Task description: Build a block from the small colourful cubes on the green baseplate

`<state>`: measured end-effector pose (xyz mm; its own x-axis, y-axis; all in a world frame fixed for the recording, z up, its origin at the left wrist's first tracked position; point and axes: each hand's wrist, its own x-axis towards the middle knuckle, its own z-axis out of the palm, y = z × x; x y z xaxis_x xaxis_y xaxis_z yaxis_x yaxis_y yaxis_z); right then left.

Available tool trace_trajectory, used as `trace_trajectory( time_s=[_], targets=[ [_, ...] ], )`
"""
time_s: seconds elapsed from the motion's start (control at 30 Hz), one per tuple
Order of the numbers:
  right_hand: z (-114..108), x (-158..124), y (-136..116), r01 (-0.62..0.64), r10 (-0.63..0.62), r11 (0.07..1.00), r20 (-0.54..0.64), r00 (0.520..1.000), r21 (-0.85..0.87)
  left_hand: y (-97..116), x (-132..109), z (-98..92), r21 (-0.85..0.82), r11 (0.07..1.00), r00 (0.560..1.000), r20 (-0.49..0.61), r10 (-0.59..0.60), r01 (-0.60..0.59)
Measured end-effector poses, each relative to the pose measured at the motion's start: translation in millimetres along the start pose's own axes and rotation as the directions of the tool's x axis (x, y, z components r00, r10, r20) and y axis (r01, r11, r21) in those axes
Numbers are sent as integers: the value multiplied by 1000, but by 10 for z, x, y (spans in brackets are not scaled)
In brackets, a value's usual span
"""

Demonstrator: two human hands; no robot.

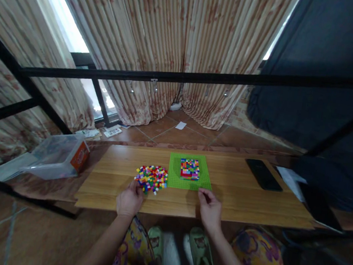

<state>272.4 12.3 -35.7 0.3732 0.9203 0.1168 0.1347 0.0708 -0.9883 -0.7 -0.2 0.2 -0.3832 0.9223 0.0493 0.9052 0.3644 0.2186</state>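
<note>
My left hand (129,200) at the loose bricks (155,177), grip unclear, my right hand (211,209) with fingertips together, brick block (189,170) ahead-left of it on green baseplate (174,175), flat side facing me, long axis unclear

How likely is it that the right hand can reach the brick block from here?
Probably yes: the right hand is by the near edge of the green board, with only bare board seemingly between its fingertips and the brick block. The left hand is away at the loose bricks.
</note>
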Motion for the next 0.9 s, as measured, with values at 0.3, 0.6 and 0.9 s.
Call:
trace_trajectory(
  time_s=[0.3, 0.6, 0.9],
  targets=[
    [496, -393, -231, 467, -253, 808, 505, 825, -360, 8, -37, 27, -41, 999, 1000, 4, -4, 5],
    [1132, -527, -444, 453, -137, 646, 490, 861, -614, 9, -44, -13, -83, 997, 999, 39, 4, 0],
    [1170, -520, -431, 539, -178, 588, 554, 814, -603, -4, -46, 12, -99, 995, 999, 37, 7, -3]
  ],
)
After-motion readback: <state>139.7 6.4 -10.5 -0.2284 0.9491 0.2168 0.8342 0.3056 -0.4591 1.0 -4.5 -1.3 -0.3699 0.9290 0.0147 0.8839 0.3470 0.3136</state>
